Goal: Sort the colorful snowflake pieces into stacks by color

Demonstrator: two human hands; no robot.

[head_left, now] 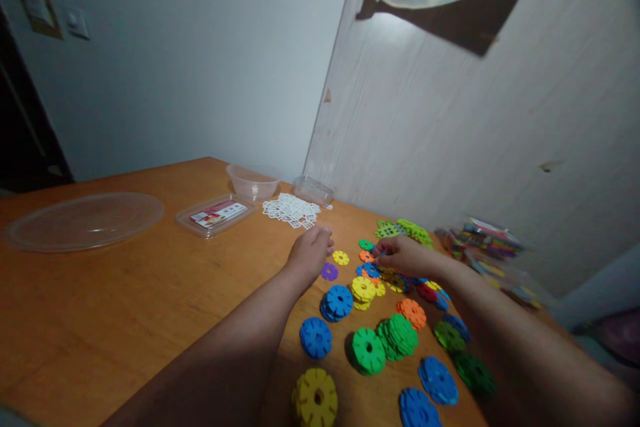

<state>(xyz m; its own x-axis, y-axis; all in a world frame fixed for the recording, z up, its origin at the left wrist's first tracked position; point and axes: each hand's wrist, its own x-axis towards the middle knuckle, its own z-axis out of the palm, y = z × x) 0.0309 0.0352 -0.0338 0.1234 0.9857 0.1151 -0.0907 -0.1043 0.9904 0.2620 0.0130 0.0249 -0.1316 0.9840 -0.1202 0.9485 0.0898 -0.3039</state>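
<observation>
My left hand [311,252] is closed with its fingers curled, just above the table. What it holds, if anything, is hidden. Near it lie a purple notched plastic disc [329,272] and a yellow notched disc [341,258]. My right hand [403,255] pinches with its fingertips at loose orange, blue and yellow discs; whatever is between them is too small to make out. Closer to me stand stacked blue discs [337,302], yellow discs [363,288], green discs [369,351] and more yellow discs [316,398].
Beyond my hands lie white flat lattice pieces [291,210] and lime green lattice pieces [413,230]. A clear bowl [253,182], a labelled clear lid [217,214], a clear tray [313,190] and a large oval lid [85,220] sit on the wooden table [200,280]. Blurred packages [487,240] are at right.
</observation>
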